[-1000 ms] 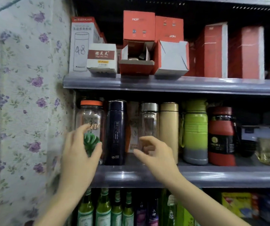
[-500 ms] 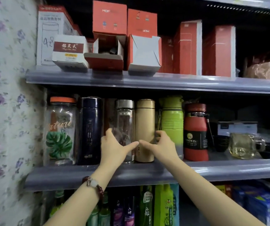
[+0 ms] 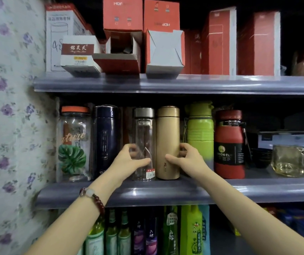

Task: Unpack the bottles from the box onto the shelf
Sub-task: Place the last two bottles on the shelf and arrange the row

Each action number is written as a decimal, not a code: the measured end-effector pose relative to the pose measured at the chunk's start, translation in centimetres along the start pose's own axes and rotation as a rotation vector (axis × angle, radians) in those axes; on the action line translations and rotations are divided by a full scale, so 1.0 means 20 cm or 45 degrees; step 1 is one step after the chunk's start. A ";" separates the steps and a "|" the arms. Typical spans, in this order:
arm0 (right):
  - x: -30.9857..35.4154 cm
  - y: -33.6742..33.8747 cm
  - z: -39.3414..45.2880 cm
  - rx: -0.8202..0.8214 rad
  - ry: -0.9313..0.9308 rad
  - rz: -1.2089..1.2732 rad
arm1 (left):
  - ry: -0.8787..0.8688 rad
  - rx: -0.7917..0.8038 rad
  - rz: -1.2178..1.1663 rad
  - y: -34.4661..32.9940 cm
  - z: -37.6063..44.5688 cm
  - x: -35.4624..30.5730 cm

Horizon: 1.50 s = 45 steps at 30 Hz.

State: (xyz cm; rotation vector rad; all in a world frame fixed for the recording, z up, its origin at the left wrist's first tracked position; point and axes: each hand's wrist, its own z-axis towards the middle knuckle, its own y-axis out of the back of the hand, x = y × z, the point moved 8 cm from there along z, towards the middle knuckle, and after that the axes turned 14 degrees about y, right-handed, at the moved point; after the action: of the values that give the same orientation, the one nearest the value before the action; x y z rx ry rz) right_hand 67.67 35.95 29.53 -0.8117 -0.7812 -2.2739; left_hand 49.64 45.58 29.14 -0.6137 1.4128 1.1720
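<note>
Head view, inspection of the middle shelf (image 3: 166, 190): six bottles stand upright in a row along its front. The clear glass bottle (image 3: 144, 142) and the gold flask (image 3: 168, 140) stand side by side at centre, touching or nearly so. The left hand (image 3: 129, 161) curls round the lower half of the clear glass bottle, thumb across its front, fingers behind it. The right hand (image 3: 188, 157) holds the gold flask likewise, thumb on the front, fingers wrapped round its right flank. Both bases appear seated on the shelf. Flanking items: a navy flask (image 3: 106, 137) and a leaf-print jar (image 3: 75, 144) to the left, a green bottle (image 3: 200, 133) and a red bottle (image 3: 229, 144) to the right. An opened red carton (image 3: 121, 50) lies on the upper shelf (image 3: 166, 85).

Assessment: the step in hand looks like placing or straightening this pair within the row. Next move calls for releasing both cleanly without nudging neighbours, then fetching the next boxed bottle.
</note>
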 end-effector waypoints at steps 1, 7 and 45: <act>0.00 0.00 0.00 0.002 0.004 -0.001 | -0.003 -0.016 0.034 -0.01 -0.01 -0.01; 0.03 -0.01 -0.01 -0.056 0.043 -0.101 | -0.051 -0.281 0.202 -0.01 -0.02 -0.03; -0.11 -0.03 0.04 0.174 -0.036 0.314 | 0.186 0.227 -0.123 -0.05 0.01 0.03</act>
State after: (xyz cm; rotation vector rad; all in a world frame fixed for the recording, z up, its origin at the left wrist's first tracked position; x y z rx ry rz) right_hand 68.89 37.62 28.20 -0.8288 -0.7933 -1.9740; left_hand 50.42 45.54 28.38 -0.6443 1.5743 0.9287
